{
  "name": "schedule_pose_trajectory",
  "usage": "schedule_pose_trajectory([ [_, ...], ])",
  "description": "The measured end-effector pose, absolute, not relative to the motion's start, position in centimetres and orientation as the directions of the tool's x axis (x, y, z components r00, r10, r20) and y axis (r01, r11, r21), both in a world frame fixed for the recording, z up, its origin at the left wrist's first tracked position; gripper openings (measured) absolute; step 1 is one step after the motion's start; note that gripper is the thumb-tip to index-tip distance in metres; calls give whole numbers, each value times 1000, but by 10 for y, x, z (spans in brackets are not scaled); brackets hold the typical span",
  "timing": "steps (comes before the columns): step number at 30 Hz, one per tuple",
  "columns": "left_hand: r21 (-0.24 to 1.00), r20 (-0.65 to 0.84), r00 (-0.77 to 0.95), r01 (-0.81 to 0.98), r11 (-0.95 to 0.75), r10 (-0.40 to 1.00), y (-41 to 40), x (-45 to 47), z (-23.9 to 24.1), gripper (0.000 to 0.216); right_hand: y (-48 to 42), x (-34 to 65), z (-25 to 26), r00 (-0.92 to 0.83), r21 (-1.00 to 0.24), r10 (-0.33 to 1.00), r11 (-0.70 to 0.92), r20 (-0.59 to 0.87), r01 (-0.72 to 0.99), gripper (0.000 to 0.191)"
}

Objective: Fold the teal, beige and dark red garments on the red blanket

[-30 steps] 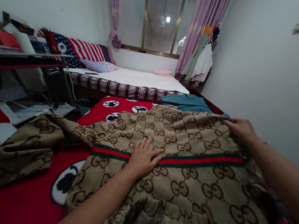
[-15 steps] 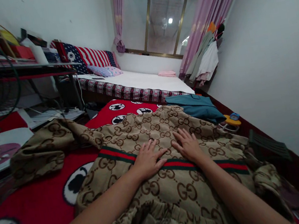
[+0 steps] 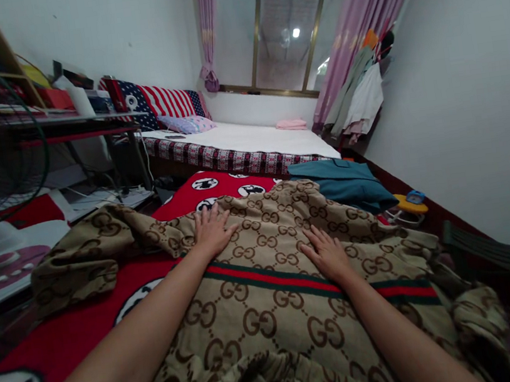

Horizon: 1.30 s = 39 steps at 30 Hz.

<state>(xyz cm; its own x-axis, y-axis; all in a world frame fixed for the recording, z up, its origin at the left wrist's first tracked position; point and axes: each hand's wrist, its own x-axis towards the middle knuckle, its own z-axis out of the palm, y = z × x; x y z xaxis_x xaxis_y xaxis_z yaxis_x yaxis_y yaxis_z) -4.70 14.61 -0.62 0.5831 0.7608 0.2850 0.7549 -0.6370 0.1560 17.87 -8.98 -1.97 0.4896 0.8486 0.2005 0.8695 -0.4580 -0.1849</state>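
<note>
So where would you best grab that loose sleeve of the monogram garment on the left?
Probably the sleeve at its bunched outer end, coming from the left with the left hand: it lies crumpled and raised off the red blanket, offering folds to pinch.

Two bare, sleeveless forearms

Tan monogram-print garment with red-green stripe across it, spread mostly flat on red blanket, one sleeve bunched out left, hem rumpled nearest camera.

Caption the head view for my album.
Both hands, left hand and right hand, flat on a monogrammed tan garment.
</note>
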Motion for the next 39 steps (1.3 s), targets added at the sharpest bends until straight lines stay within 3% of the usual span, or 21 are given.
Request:
schedule_pose_trajectory([
  [4,204,310,484,807,-555,818,162,-43,-8,58,-93,184,-21,527,-385,723,-376,447,843,54],
  [7,224,377,456,800,-557,806,161,-41,-8,75,-96,185,-14,610,-484,532,-373,588,792,63],
  [10,229,399,457,790,-569,795,160,-41,-5,91,-93,190,-4,701,-442,449,-556,554,704,82],
  [14,244,362,471,785,-569,805,159,-40,2,94,-79,202,10,781,-307,483,-732,395,608,100],
  [16,232,323,484,793,-564,813,156,-40,4,81,-72,206,14,802,-237,530,-771,274,591,83],
  [18,206,300,516,786,-583,802,150,-40,4,65,-70,207,15,799,-168,573,-782,183,600,51],
  [20,180,308,579,744,-644,755,143,-43,4,52,-72,207,16,751,-167,631,-733,196,659,31],
  [23,146,369,688,621,-770,625,137,-51,10,45,-81,209,27,637,-328,654,-546,407,771,26],
  [26,136,498,683,547,-826,534,140,-58,31,39,-84,214,57,560,-461,526,-319,641,828,26],
  [29,141,635,600,530,-836,487,152,-58,67,34,-73,221,98,490,-433,393,-228,778,872,24],
  [32,133,664,587,516,-846,463,167,-48,102,36,-50,236,128,477,-400,344,-271,809,875,23],
  [35,89,626,633,522,-848,455,182,-34,118,38,-26,255,137,529,-409,442,-342,725,846,39],
  [39,138,508,594,659,-739,624,191,-22,102,46,-22,254,120,529,-417,636,-335,562,845,81],
])
